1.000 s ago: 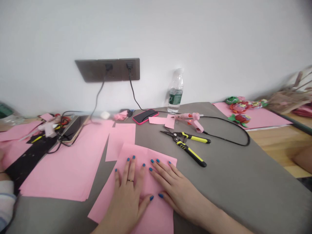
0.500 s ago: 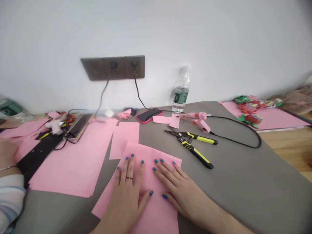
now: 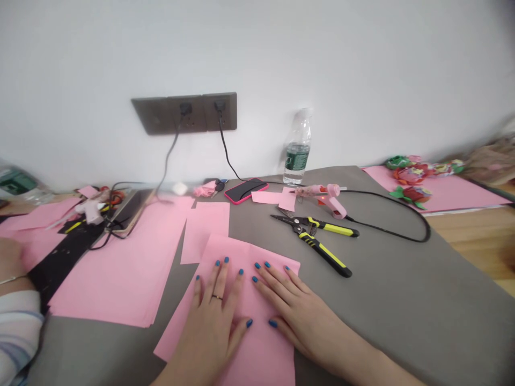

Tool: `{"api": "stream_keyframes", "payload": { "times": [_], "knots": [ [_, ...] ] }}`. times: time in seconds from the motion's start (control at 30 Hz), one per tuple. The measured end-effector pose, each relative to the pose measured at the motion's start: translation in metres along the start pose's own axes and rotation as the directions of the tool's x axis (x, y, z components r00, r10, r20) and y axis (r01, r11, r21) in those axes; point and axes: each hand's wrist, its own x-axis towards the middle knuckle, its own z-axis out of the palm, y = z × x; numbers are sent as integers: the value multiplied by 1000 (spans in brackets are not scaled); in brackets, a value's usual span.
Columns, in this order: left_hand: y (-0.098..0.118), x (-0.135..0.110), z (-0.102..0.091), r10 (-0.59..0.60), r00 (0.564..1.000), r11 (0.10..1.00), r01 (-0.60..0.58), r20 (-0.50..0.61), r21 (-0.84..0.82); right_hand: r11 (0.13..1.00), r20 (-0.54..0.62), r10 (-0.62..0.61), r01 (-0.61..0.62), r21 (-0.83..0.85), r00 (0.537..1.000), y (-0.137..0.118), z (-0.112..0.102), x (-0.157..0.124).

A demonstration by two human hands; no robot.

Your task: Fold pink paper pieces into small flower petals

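Pink paper under left hand and right hand, fingers apart.

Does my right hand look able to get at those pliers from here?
Probably yes: the pliers lie just beyond your right hand, and nothing seems to stand between them.

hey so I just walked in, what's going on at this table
Someone has the left hand and right hand spread palm-down on a pink sheet, neither gripping anything. Beyond the right hand, open pliers lie on the grey tabletop, with a pink glue gun behind them. More pink sheets lie to the left, where another person's sleeve shows at the edge.
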Motion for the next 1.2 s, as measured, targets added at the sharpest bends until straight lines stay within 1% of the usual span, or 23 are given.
{"api": "stream_keyframes", "payload": {
  "times": [0.13,0.33,0.4,0.53,0.7,0.83,1.03,1.1,1.2],
  "knots": [
    [4,2,2,18,1000,1000,-18,-8,9,1000,17,7,-7,20,1000,-1,-4,1],
    [7,2,8,6,1000,1000,-6,-30,13,997,44,38,-41,66,998,0,-8,1],
    [7,2,9,7,1000,1000,-7,-30,17,995,29,68,-69,66,997,1,-6,1],
    [6,2,8,11,999,1000,-11,-34,14,994,-41,108,-107,33,993,8,-1,-1],
    [6,3,5,5,1000,1000,-5,-29,-2,989,-82,136,-140,-47,987,21,-1,-13],
    [7,6,5,-9,1000,1000,9,-30,-20,992,-80,113,-117,-51,990,27,-6,-26],
    [11,12,2,-8,1000,999,7,-15,-35,996,23,82,-83,40,996,32,-17,-41],
    [11,13,0,-3,1000,999,2,-20,-37,996,44,49,-52,67,998,35,-20,-46],
    [11,13,-3,-6,1000,999,6,-15,-39,995,43,6,-10,102,999,38,-23,-52]
  ]
}}
